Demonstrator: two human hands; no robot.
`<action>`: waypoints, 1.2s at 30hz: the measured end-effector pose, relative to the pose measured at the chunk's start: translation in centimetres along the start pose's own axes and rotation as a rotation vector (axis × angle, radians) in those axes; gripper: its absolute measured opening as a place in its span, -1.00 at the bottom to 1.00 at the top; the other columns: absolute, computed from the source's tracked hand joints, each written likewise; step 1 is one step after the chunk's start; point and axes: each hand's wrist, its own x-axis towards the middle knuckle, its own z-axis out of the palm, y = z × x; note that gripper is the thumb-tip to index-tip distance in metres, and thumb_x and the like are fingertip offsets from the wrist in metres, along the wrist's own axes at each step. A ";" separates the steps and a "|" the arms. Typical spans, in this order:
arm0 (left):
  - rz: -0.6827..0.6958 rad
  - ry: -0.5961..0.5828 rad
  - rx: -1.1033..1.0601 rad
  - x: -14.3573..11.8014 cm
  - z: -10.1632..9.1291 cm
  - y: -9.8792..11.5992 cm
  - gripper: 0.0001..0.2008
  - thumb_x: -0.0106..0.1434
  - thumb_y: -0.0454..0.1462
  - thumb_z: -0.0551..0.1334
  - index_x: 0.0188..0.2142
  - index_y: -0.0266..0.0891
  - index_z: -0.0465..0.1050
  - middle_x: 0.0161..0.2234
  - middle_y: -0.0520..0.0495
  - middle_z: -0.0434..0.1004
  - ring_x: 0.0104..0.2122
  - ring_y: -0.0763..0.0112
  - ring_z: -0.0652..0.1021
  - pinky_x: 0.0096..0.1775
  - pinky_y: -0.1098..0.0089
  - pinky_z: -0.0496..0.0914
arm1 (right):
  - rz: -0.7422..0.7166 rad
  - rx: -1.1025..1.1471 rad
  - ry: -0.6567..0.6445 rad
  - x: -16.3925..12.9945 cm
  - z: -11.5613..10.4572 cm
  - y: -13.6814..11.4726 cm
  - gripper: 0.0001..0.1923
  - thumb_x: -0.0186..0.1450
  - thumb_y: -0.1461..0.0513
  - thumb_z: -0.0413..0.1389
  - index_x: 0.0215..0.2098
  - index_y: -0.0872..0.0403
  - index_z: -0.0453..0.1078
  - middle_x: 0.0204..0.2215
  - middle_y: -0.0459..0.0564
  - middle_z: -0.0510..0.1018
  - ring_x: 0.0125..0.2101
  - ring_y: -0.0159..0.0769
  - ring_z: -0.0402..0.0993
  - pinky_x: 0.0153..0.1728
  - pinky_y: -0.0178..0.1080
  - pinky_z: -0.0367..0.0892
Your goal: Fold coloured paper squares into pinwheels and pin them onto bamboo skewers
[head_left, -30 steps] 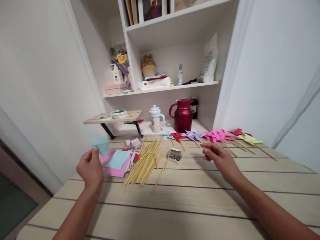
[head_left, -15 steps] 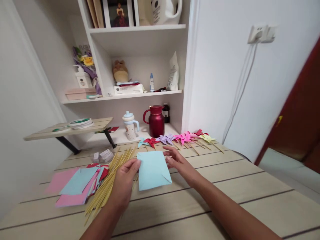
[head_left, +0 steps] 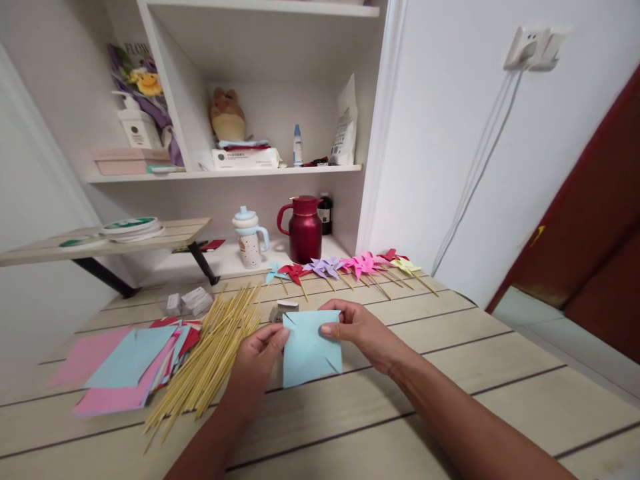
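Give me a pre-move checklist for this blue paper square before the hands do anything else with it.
1. Left hand pinches the blue paper square at its left edge: ok.
2. Right hand grips its top edge: ok.
3. Corner slits visible in the square: ok.
4. Wooden sticks lie beside the left hand: ok.
5. Small box behind the square, contents hidden: cannot tell.
6. Finished pinwheels sit apart at the table's far edge: ok.

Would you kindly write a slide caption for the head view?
Both hands, left hand and right hand, hold a light blue paper square above the table, beside wooden sticks.
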 end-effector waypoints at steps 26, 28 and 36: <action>-0.357 -0.360 -0.830 -1.8 -0.1 0.1 -0.60 0.37 -0.18 0.11 0.14 -0.28 0.38 0.01 -0.17 0.58 0.06 0.13 0.50 0.10 0.17 0.29 | -0.748 -0.637 -0.033 -0.1 0.6 0.9 -0.80 0.31 0.32 0.13 -0.34 -0.08 0.57 0.20 -0.06 0.22 0.24 -0.08 0.14 0.20 0.03 0.18; -0.332 -0.351 -0.819 -1.9 0.0 -0.1 -0.61 0.36 -0.24 0.13 0.13 -0.33 0.38 0.03 -0.20 0.56 0.05 0.15 0.51 0.09 0.19 0.32 | -0.760 -0.674 -0.033 -0.1 0.8 1.0 -0.79 0.31 0.33 0.13 -0.34 -0.07 0.57 0.19 -0.04 0.22 0.24 -0.06 0.15 0.19 0.03 0.20; -0.287 -0.313 -0.965 -1.9 0.2 0.4 -0.53 0.39 -0.27 0.07 0.27 -0.26 0.18 0.09 -0.19 0.51 0.09 0.21 0.49 0.16 0.20 0.29 | -0.773 -0.765 0.037 -0.2 1.3 1.8 -0.71 0.24 0.40 0.17 -0.18 -0.10 0.53 0.22 0.00 0.13 0.25 -0.03 0.09 0.20 0.08 0.18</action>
